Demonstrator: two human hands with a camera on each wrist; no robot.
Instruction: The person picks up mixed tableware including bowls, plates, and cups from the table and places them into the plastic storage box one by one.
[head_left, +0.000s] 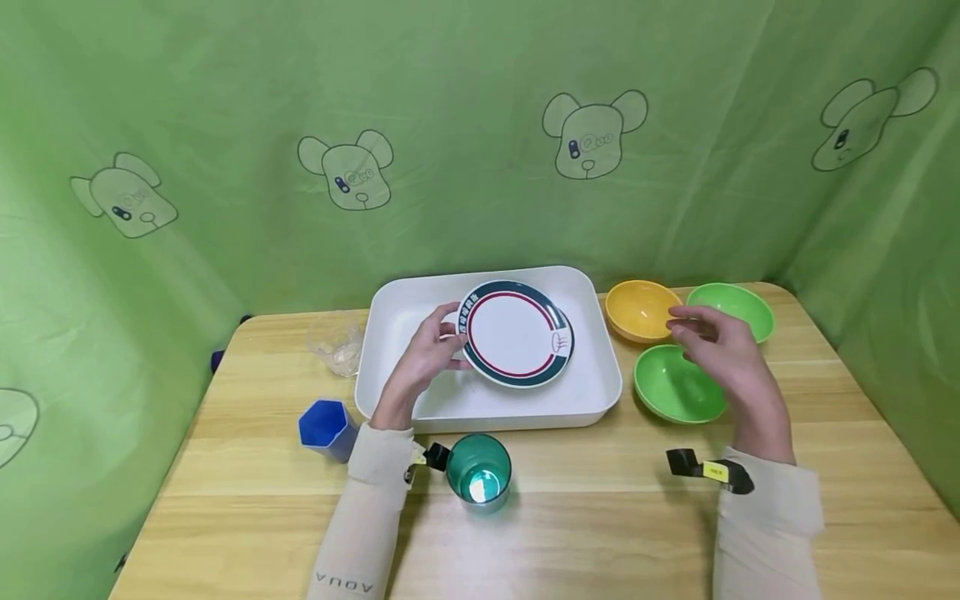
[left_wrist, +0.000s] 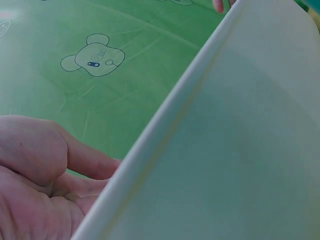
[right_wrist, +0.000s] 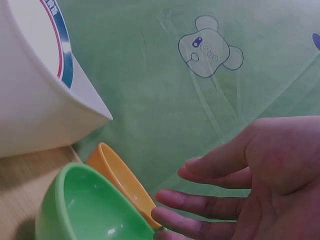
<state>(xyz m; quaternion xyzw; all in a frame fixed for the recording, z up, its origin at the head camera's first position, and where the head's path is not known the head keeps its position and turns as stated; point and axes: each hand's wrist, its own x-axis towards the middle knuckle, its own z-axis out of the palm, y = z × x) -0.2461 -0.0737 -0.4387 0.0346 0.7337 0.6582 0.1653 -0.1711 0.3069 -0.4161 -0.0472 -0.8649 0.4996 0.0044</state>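
My left hand (head_left: 429, 350) pinches the left rim of a round white plate (head_left: 510, 333) with a dark green border and a red ring. Beneath that plate, the edge of a second plate (head_left: 571, 343) peeks out at the right. Both plates are over a white rectangular tray (head_left: 495, 419). In the left wrist view the tray's wall (left_wrist: 215, 140) hides my left fingertips. My right hand (head_left: 720, 350) hovers over the bowls with relaxed fingers and holds nothing. Around it are an orange bowl (head_left: 637, 310), a green bowl (head_left: 675, 387) in front and another green bowl (head_left: 738, 307) behind.
Left of the tray stands a clear glass (head_left: 343, 350), with a blue hexagonal cup (head_left: 324, 429) nearer to me. A teal glass (head_left: 480, 475) stands in front of the tray, close to my left cuff. Green curtain (head_left: 480, 225) surrounds the wooden table (head_left: 600, 533).
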